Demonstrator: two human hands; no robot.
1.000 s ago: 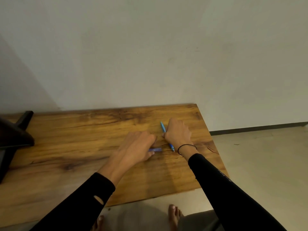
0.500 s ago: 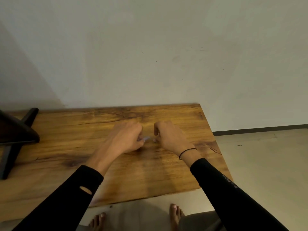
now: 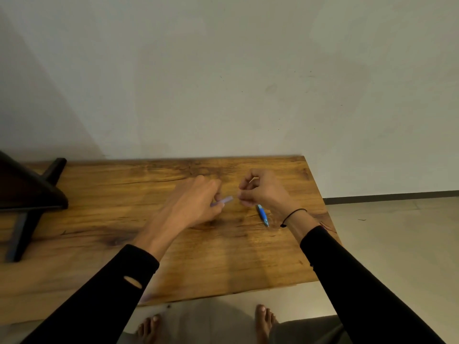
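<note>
The counter [image 3: 223,264] backs onto the wall [image 3: 223,95]. Its right edge runs near the right hand [image 3: 263,192], its near edge lies well apart from both hands, and a dark stand [image 3: 29,194] sits far left. The left hand [image 3: 196,202] pinches a pale blue piece [image 3: 224,200], whose tip stops just short of the right hand's curled fingers. I cannot tell whether those fingers grip anything. The blue pen [image 3: 262,216] shows just below that palm.

Wood table [image 3: 124,244] against plain wall [image 3: 223,70]. Dark stand [image 3: 32,194] on table's left end. Pale floor [image 3: 397,244] right, dark baseboard [image 3: 397,196].
</note>
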